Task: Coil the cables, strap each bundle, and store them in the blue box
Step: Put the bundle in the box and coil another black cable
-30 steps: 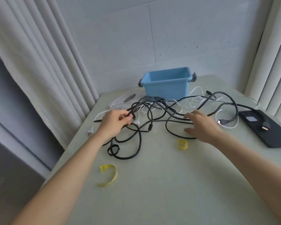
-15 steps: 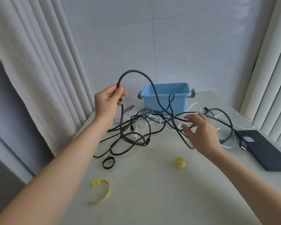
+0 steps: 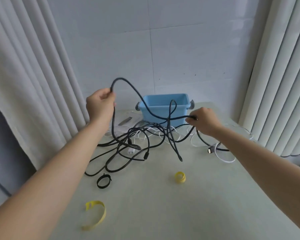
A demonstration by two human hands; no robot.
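Observation:
A thick black cable arcs through the air between my hands. My left hand grips it high at the left, and my right hand pinches it in front of the blue box. Below them a tangle of black cables and white cables lies on the table. A loop of the black cable hangs down to a tip near the table. Straps lie nearer to me: a black ring strap, a rolled yellow strap and an unrolled yellow strap.
The pale green table is hemmed by white curtains on the left and vertical blinds on the right. A tiled wall stands behind the box. A small grey flat object lies by the box's left.
My left hand lifted the black cable off the table and holds it raised. My right hand rose from the tangle and took hold of the cable near the box. The view tilted upward.

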